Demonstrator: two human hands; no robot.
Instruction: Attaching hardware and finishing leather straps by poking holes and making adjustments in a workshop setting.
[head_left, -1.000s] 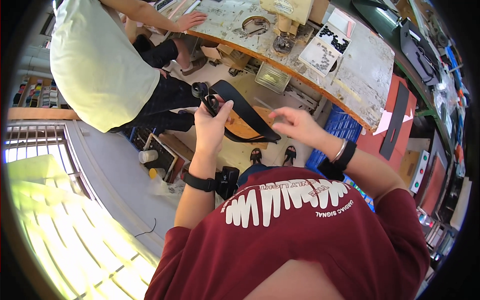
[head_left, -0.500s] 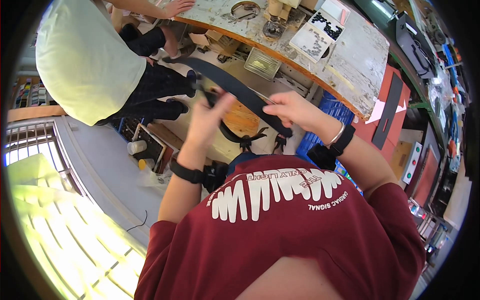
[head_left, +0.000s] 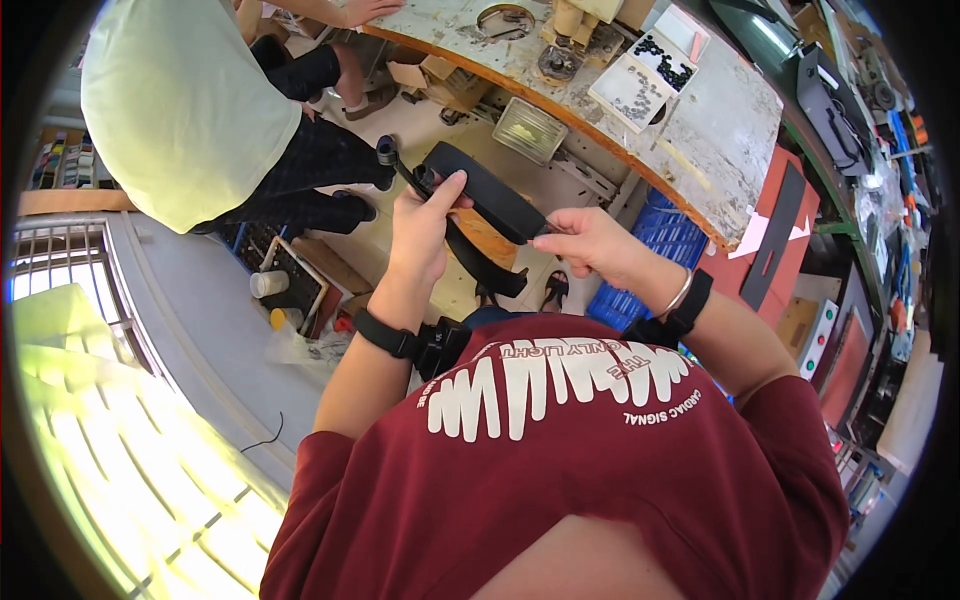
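Note:
A wide black strap (head_left: pixel 487 193) is folded or looped in front of me, and its lower length (head_left: pixel 482 265) hangs in a curve below. My left hand (head_left: pixel 424 222) is closed around the strap near its left end, thumb on top. A narrower black piece with a rounded end (head_left: pixel 388 152) sticks out past those fingers. At the strap's right end, my right hand (head_left: pixel 592 243) is closed in a pinch. Something thin shows at its fingertips, too small to make out.
A worn workbench (head_left: pixel 690 160) stands ahead to the right, bearing a white tray of small black and clear parts (head_left: pixel 640 85). Beneath it are a blue crate (head_left: pixel 665 235) and a lamp-like box (head_left: pixel 530 130). A person in a pale yellow shirt (head_left: pixel 185 120) stands at the left.
The strap, stretched out long before, is now drawn into a shorter loop between my hands. The thin light rod-like thing at my right hand shows less now.

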